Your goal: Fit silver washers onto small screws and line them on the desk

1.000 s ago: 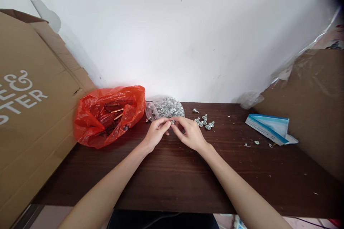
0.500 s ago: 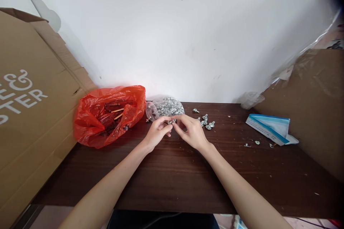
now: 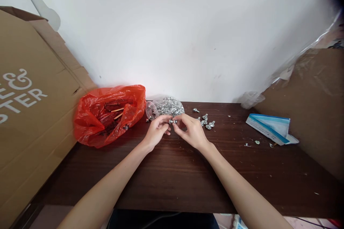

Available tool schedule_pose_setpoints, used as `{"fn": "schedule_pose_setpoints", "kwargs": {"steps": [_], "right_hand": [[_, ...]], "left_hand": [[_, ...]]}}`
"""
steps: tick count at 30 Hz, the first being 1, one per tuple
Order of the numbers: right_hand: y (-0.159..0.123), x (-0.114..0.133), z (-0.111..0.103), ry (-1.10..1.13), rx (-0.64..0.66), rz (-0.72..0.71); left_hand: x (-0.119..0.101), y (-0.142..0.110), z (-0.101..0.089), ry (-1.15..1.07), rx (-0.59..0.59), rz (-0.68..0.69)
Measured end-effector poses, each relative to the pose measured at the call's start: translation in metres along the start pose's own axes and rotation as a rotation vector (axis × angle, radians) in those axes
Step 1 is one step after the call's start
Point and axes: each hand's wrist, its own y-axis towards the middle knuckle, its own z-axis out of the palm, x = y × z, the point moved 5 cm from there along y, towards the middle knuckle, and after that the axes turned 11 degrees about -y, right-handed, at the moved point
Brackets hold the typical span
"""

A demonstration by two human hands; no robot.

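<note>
Pinching a small silver metal fastener (image 3: 172, 121) between them, the left hand (image 3: 156, 129) and the right hand (image 3: 194, 131) meet above the middle of the dark brown wood-grain table (image 3: 172, 179), toward its back edge. The thumb and index finger of the right hand grip the fastener's right end, and the fingers of the left hand close on its left end; the other fingers of both hands are bent, and how they lie under the palms I cannot tell.

Just behind the hands, at the table's back edge, sits a clear plastic bag (image 3: 170, 107) full of silver metal fasteners. To its left, near the back left corner, an open, crumpled red plastic bag (image 3: 87, 123) holds thin copper-coloured pieces and darker ones. A tall brown cardboard box (image 3: 32, 136) with white lettering stands along the left edge.

Right of the hands lies a loose cluster of silver fasteners (image 3: 209, 125), with a single silver fastener (image 3: 195, 110) apart from it, nearer the back edge. Toward the right edge are a folded blue-and-white packet (image 3: 268, 128), small pale scraps (image 3: 257, 142) in front of it, and a crumpled clear plastic piece (image 3: 251, 100) at the back, beside a brown cardboard panel (image 3: 303, 103). A white wall (image 3: 161, 35) rises behind the table.
</note>
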Motion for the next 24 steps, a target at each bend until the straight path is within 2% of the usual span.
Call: {"fn": "schedule_pose_setpoints", "kwargs": {"steps": [6, 12, 19, 24], "right_hand": [[0.000, -0.001, -0.001, -0.008, 0.000, 0.021], [0.001, -0.003, -0.001, -0.021, 0.006, 0.048], [0.001, -0.003, 0.002, -0.050, 0.059, 0.070], [0.000, 0.000, 0.006, -0.078, 0.140, 0.078]], "left_hand": [[-0.005, -0.001, -0.002, 0.052, -0.035, 0.048], [-0.010, 0.000, -0.004, 0.112, -0.046, 0.178], [-0.019, -0.005, 0.000, 0.370, -0.002, 0.388], [-0.021, -0.009, 0.004, 0.479, 0.031, 0.453]]}}
